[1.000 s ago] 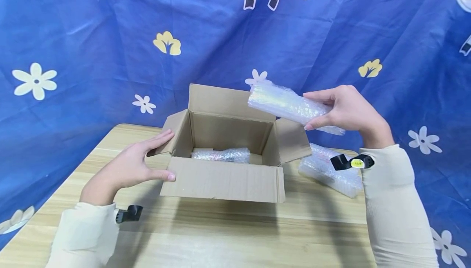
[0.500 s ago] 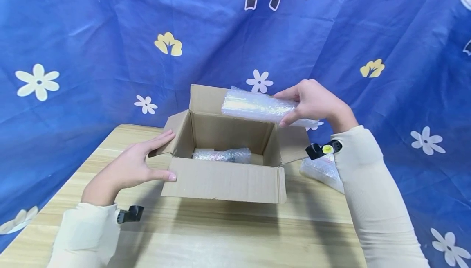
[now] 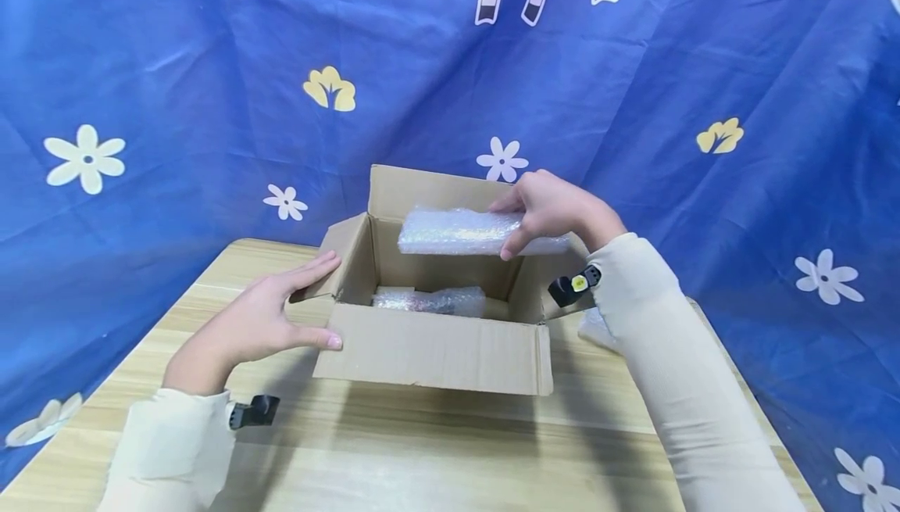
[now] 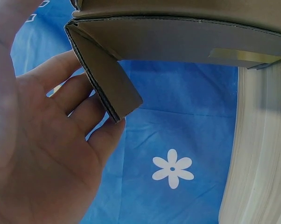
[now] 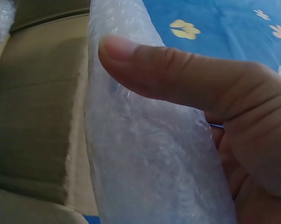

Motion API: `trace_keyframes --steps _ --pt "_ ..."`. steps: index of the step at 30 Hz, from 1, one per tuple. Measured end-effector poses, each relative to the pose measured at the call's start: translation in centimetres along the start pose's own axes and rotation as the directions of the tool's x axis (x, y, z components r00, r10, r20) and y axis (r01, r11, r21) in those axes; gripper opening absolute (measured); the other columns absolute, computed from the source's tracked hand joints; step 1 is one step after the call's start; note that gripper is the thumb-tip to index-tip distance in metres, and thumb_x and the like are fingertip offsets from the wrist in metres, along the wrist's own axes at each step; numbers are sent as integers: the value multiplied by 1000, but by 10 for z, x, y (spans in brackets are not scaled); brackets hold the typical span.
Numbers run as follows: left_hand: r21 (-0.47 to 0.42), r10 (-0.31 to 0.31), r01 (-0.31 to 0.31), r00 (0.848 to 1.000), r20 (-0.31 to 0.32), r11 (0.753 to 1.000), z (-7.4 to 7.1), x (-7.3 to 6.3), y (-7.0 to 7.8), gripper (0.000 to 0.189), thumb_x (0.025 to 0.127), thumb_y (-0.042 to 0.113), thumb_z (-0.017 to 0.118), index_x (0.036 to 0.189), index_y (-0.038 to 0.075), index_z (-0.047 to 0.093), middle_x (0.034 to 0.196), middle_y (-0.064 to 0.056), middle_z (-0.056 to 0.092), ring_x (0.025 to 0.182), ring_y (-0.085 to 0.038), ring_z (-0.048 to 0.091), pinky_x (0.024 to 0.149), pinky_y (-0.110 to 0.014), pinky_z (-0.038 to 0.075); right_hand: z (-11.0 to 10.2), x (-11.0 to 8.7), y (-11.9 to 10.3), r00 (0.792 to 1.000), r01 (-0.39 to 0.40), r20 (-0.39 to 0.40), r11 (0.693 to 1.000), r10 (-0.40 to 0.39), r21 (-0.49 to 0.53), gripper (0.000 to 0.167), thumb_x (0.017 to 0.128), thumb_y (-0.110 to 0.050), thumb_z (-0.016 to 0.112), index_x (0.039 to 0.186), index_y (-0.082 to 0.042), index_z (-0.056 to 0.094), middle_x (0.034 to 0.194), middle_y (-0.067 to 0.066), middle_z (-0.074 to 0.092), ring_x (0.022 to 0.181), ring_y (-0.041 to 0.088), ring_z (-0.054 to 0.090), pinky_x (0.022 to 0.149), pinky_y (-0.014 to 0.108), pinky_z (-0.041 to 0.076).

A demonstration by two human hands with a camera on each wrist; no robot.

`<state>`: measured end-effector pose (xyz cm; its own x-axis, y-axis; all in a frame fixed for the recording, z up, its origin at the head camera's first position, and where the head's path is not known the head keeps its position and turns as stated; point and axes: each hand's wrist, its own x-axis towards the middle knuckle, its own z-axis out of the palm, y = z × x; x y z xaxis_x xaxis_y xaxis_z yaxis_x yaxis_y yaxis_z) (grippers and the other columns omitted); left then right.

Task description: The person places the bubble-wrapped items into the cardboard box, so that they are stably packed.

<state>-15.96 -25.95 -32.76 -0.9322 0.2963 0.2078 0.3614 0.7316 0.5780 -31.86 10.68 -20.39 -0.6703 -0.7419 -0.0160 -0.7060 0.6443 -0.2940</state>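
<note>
My right hand (image 3: 562,211) grips a long bubble-wrapped package (image 3: 450,232) between thumb and fingers, holding it nearly level over the mouth of an open cardboard box (image 3: 432,348). Close up in the right wrist view, the thumb lies across the clear bubble wrap (image 5: 145,154); what is inside cannot be made out. Another bubble-wrapped item (image 3: 429,301) lies on the box floor. At the box's left side, my left hand (image 3: 263,320) rests with extended fingers against the left flap (image 4: 108,74) and its thumb on the front flap. Some fingertips are hidden behind that flap in the left wrist view.
The box stands on a light wooden table (image 3: 394,449), its flaps folded outward. To its right, partly behind my right sleeve (image 3: 675,356), is more bubble wrap (image 3: 596,331). A blue patterned cloth (image 3: 422,66) hangs behind the table.
My right hand has carried the wrapped package left and down, from the box's upper right to over its opening. The left hand stays at the flaps.
</note>
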Motion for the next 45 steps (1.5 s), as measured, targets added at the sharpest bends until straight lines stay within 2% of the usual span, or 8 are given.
trace_keyframes --steps 5,9,15,18,22,24,34,45 --pt "1 5 -5 1000 -5 1000 -1 0 -2 111 69 55 88 158 17 34 160 -7 30 144 -36 29 110 -62 29 12 17 -7 997 34 64 999 -32 -31 68 65 -30 95 124 -4 71 119 4 70 110 13 63 97 31 49" --pt "-5 11 -11 1000 -8 1000 -1 -1 -2 110 69 54 87 158 17 34 161 -8 30 145 -37 28 110 -62 28 22 30 -13 991 80 108 995 -73 -62 62 66 -29 94 119 -4 74 110 5 73 86 12 63 83 31 53" --pt "-10 21 -21 1000 -13 1000 2 -1 -3 109 69 54 88 157 18 34 161 -8 30 145 -36 28 110 -62 28 37 43 -19 979 116 179 985 -92 -127 46 69 -31 92 105 -7 78 90 -1 73 72 11 54 70 29 50" --pt "-8 21 -21 1000 -19 1000 3 -1 -3 109 69 54 88 157 19 35 160 -8 31 144 -36 29 110 -62 29 44 49 -21 973 116 213 985 -86 -129 46 70 -30 92 106 -6 77 93 0 73 79 13 58 75 30 51" --pt "-6 20 -20 1000 -23 1000 3 -1 -3 109 69 54 88 157 20 35 160 -7 31 144 -36 30 109 -62 29 51 55 -23 967 77 252 988 -41 -135 59 72 -27 91 122 -4 72 118 6 70 105 18 63 94 32 50" --pt "-2 23 -23 999 -26 1000 3 -1 -3 109 69 54 88 157 20 35 160 -7 31 144 -36 30 109 -62 30 55 58 -23 963 63 268 989 -24 -136 61 73 -25 91 125 -3 70 123 7 68 112 19 62 98 33 49" --pt "8 26 -25 999 -27 1000 4 -2 -2 109 69 55 87 157 19 35 160 -6 31 144 -35 31 109 -61 30 74 66 -15 956 45 294 993 -12 -106 61 76 -29 90 127 -5 69 123 8 68 112 19 62 98 34 49" --pt "15 6 -6 1000 -27 1000 3 -3 0 109 68 58 86 157 20 35 160 -6 32 143 -36 31 110 -61 30 70 64 -12 945 5 327 997 19 -71 58 82 -28 85 131 -3 65 124 9 68 114 21 63 98 32 50"
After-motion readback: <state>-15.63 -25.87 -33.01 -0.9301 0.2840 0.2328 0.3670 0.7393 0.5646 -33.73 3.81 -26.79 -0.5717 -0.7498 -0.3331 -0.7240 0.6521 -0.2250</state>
